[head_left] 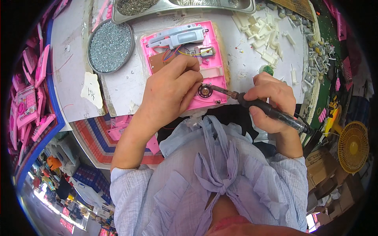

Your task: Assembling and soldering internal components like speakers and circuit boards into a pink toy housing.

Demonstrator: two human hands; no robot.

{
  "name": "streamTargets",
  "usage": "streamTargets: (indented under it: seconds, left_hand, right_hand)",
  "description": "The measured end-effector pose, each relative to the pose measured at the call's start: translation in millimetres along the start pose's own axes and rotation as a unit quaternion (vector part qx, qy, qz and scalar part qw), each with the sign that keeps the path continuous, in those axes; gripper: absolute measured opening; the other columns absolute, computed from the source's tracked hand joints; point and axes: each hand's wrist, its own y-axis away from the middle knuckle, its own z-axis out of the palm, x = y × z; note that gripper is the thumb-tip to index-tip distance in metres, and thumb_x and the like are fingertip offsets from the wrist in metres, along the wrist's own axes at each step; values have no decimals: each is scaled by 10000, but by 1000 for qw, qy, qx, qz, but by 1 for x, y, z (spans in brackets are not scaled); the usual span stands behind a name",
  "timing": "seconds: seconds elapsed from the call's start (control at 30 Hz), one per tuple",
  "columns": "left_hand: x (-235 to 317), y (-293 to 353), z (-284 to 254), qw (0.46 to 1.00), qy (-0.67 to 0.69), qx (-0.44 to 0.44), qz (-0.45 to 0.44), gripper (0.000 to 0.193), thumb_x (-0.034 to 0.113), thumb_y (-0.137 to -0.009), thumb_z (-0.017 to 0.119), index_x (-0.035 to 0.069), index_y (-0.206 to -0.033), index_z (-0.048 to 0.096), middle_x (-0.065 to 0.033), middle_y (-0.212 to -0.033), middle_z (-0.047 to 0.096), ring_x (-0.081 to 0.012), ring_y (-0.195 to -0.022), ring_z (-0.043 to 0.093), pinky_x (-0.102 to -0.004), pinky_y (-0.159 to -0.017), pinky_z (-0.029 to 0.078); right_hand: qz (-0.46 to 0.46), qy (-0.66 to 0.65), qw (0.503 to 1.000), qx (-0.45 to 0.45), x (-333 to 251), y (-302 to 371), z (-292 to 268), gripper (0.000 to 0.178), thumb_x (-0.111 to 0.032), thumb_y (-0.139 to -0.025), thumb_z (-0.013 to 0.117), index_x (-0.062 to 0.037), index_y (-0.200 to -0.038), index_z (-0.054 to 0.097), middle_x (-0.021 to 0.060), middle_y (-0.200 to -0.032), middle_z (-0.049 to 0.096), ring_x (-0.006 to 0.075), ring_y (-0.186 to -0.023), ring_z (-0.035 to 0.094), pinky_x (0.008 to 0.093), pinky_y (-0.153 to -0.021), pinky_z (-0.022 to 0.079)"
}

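Note:
A pink plastic toy housing (193,104) lies inner side up on the worktable. It holds a grey plastic part (187,37), coloured wires (171,51), a brown circuit board (156,61), a small motor (206,52) and a round speaker (205,91). My right hand (275,100) grips the black handle of a soldering iron (256,104), its tip at the speaker's upper edge. Over the housing's left side, my left hand (171,88) is closed in a pinch beside that tip. What its fingertips hold is too small to make out.
A round dish of small screws (111,46) stands to the left, near a torn paper scrap (91,90). A metal tray (181,7) is at the back. White plastic pieces (262,35) and small motors (311,59) lie to the right. Pink housings (29,100) fill the far left.

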Motion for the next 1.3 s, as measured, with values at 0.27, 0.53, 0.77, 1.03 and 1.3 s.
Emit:
streamTargets:
  seconds: [0.27,0.53,0.77,1.03,1.3]
  left_hand:
    - [-1,1,2,1000,-9,7,5,141,49,-819,758,46,-935,676,-74,-1052,647,-266,-907,684,-369,-732,563]
    - [-3,1,2,1000,-15,6,13,151,50,-813,761,49,-935,673,-72,-1057,649,-267,-897,683,-366,-710,562]
    - [-3,1,2,1000,-14,4,12,153,45,-808,761,47,-931,671,-74,-1050,650,-269,-895,683,-369,-714,563]
    - [-2,1,0,1000,11,5,9,148,32,-803,764,40,-934,696,-82,-1020,659,-272,-872,689,-369,-714,563]
    - [-4,3,0,999,42,-12,10,234,1,-778,782,62,-1002,753,-83,-954,679,-259,-841,691,-346,-723,560]
  right_hand:
    - [3,9,1000,7,0,2,4,224,-149,-765,718,-2,-930,683,46,-644,480,213,-580,438,365,-606,381]
    - [-13,25,1000,-10,1,-1,4,234,-144,-763,716,-2,-946,684,49,-652,498,209,-585,445,354,-569,350]
    - [-7,18,1000,-15,-1,-1,0,231,-148,-780,719,4,-950,682,56,-663,524,208,-583,447,356,-585,367]
    - [-9,-14,999,47,1,6,-10,245,-120,-747,737,9,-952,700,45,-655,540,172,-557,462,319,-529,340]
    - [-3,-30,997,65,2,10,-15,259,-138,-789,736,36,-969,670,62,-682,538,182,-597,455,335,-580,345]
